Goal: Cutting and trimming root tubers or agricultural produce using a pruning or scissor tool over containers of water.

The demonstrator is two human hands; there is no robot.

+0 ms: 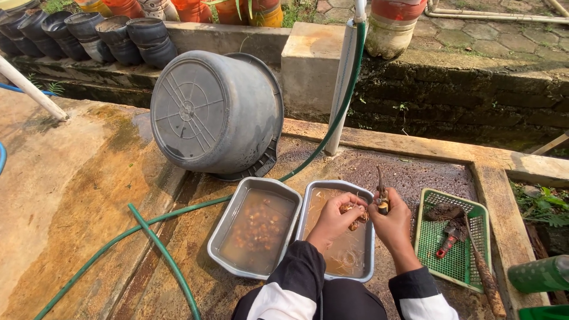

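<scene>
Both hands over the right tray's far rim [335, 184]: left hand [333, 221] fingers clamped on a bulb [349, 208], right hand [391, 220] fingers on a knife [382, 192].

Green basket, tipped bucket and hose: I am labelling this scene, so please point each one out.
Green basket [432, 248]: head view, bare mesh floor at its left side.
Tipped bucket [189, 109]: head view, centre of its round base.
Hose [178, 212]: head view, stretch lying on the concrete.

Wet, stained concrete surface [77, 195], wood-edged at the far and right sides. Directly on it: two grey metal trays [228, 237] of murky water side by side, green plastic basket [428, 237], overturned grey tub [216, 112], green hose [160, 249].
</scene>
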